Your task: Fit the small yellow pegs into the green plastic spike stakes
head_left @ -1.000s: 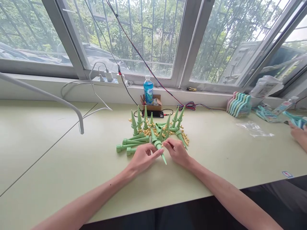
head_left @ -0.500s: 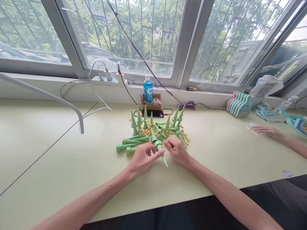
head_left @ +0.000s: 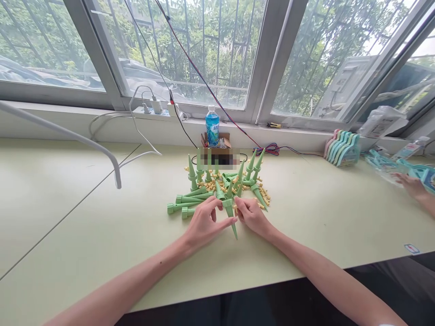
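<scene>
My left hand (head_left: 205, 222) is closed on a green plastic spike (head_left: 230, 211) with a ribbed collar, its thin tip slanting down toward me. Close beside the collar, my right hand (head_left: 251, 213) is pinched shut. A bit of yellow shows at its fingertips, but what they hold is too small to make out. Behind both hands, several green spikes (head_left: 192, 172) stand point up among small yellow plastic pieces (head_left: 208, 186). More green spikes (head_left: 185, 206) lie on their sides left of my left hand.
A blue-drink bottle (head_left: 212, 129) stands by a small cardboard box (head_left: 224, 141). A white curved bar (head_left: 84, 138) reaches in from the left. At the right, another person's hand (head_left: 409, 184) is near turquoise plastic items (head_left: 416, 171). Pastel hangers (head_left: 343, 148) stand by the window.
The held spike has turned slightly more upright, and a second spike behind its collar now shows apart from it. The other person's hand has moved right, toward the turquoise items.
</scene>
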`<state>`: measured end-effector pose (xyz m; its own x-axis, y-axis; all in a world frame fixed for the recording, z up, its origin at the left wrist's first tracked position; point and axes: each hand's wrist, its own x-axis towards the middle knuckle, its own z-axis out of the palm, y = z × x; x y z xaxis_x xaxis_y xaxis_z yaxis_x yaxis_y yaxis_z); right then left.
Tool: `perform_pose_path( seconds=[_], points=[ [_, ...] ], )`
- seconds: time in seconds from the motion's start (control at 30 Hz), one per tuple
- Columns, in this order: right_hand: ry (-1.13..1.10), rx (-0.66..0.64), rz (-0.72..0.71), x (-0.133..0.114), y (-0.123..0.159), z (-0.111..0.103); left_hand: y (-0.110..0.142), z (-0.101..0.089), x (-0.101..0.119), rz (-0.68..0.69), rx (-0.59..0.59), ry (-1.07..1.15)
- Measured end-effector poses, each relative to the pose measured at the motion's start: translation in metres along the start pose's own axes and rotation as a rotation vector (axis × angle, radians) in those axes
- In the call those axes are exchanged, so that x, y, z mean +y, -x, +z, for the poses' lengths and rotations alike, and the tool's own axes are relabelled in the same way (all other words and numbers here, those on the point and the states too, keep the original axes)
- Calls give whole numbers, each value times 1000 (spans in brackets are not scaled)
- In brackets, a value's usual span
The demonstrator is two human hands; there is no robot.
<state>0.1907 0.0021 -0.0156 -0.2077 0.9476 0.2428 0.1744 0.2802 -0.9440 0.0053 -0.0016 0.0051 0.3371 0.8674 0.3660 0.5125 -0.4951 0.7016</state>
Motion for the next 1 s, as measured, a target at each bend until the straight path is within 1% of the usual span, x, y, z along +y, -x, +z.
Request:
perform_pose_path(
  seconds=[0.1, 0.17, 0.23, 0.3, 0.47, 0.6, 0.77, 0.9, 1.0],
  points=[
    [-185, -26, 95, -2, 0, 2, 1, 3, -2, 51, 24, -3],
    [-270, -31, 137, -6, 0, 4, 2, 5, -4, 92, 38, 7],
    [-295, -22, 146, -9, -1, 4, 2, 7, -6, 119, 48, 22],
    [-283, -13, 122, -11, -1, 4, 3, 8, -7, 119, 43, 36],
    [-255, -26, 50, -8, -1, 2, 2, 5, -2, 29, -45, 134],
    [-243, -42, 48, -6, -2, 0, 2, 2, 3, -45, -85, 232],
    [-238, -89, 65, -8, -1, -1, 2, 3, -1, -114, -135, 322],
    [-239, -134, 84, -11, 0, -1, 1, 3, -3, -158, -139, 381],
    [-242, -113, 74, -14, 1, -2, 1, 2, -2, -171, -123, 403]
  ],
)
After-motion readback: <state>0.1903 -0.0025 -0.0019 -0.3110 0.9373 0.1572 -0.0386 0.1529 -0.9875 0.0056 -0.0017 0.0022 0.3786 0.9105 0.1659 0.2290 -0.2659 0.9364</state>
